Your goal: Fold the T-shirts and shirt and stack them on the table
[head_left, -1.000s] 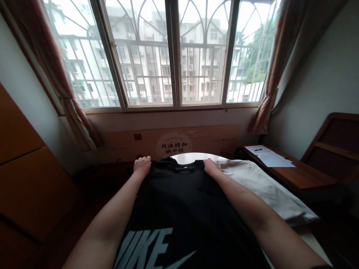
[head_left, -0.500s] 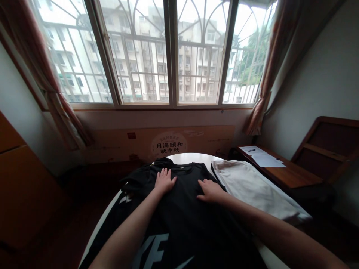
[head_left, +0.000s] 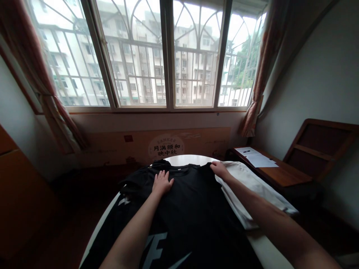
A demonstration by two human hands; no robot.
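A black T-shirt (head_left: 193,209) with grey lettering lies spread over a round white table (head_left: 190,160), its collar toward the window. My left hand (head_left: 162,183) rests flat on the shirt's upper left chest, fingers spread. At the shirt's right shoulder, my right hand (head_left: 219,170) has its fingers closed on the black fabric. Just beyond that shoulder lies a folded white garment (head_left: 252,183), partly hidden under my right forearm. More dark cloth (head_left: 137,181) sits under and beside the left sleeve; what it is I cannot make out.
To the right stands a wooden chair (head_left: 322,149) beside a low brown surface (head_left: 294,175) holding white papers (head_left: 256,157) and a pen. A long printed box or board (head_left: 196,144) leans below the window. Curtains (head_left: 254,116) hang at both sides.
My right hand has moved right and away from me, from lying on the chest to holding the shirt's right shoulder, which now overlaps the white garment. My left hand stays in place.
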